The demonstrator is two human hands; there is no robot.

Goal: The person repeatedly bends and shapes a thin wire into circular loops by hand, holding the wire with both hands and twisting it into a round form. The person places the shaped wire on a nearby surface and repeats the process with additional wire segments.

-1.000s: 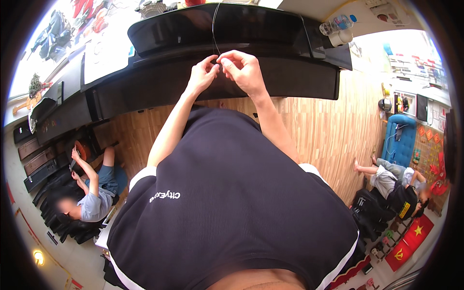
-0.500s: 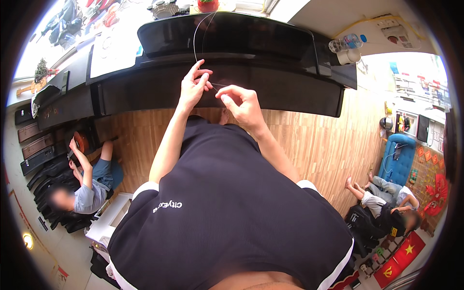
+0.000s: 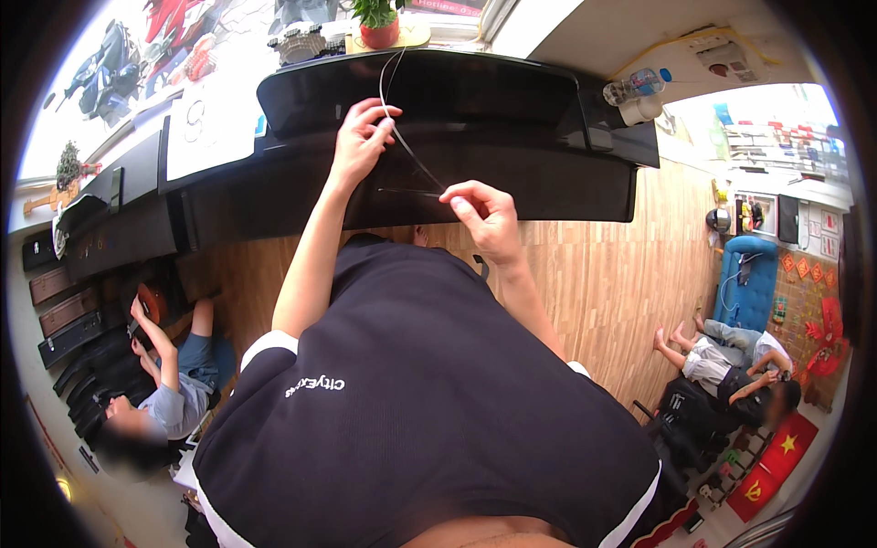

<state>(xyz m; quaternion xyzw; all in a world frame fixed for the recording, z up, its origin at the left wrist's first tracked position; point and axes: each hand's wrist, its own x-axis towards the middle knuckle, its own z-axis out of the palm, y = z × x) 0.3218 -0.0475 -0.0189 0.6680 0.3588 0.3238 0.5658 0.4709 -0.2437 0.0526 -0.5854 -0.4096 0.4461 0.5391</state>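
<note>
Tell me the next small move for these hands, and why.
Perhaps pinch the thin strand with the left hand to steady it: the right hand grips it, while the left touches or nearly touches it, with no clear hold showing.

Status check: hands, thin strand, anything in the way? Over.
Right hand pinching the thin strand. Left hand at the strand, higher in view, grip unclear. Strand spans hand to hand, glossy black furniture behind; nothing seen blocking between.

A thin strand [image 3: 403, 142] bars the gap between the hands [image 3: 360, 144] [image 3: 491, 222]
</note>
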